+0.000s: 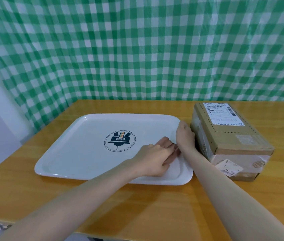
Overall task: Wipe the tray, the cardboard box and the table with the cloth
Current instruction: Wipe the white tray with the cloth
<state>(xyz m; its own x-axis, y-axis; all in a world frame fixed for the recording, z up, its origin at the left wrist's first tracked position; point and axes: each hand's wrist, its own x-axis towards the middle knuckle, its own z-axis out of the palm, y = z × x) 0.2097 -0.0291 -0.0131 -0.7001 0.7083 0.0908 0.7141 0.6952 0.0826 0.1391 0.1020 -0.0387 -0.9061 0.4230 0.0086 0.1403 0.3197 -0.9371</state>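
A glossy white plastic tray with rounded corners (78,153) lies on the smooth, honey-coloured wooden table (155,209), mid-frame. At its lower right corner the left hand (155,159) presses fairly straight fingers onto a thin white cloth (173,168). The right hand (184,134) sits at the tray's right rim, fingers hidden, so I cannot tell its grip. A taped brown cardboard box (233,134) stands just right.

The white tray (89,153) lies on the wooden table (137,206), the cardboard box (231,136) just right of it. The left hand (155,159) presses flat on a white cloth (177,166) in the tray's right part. The right hand (184,134) is at the tray's right rim, fingers hidden.
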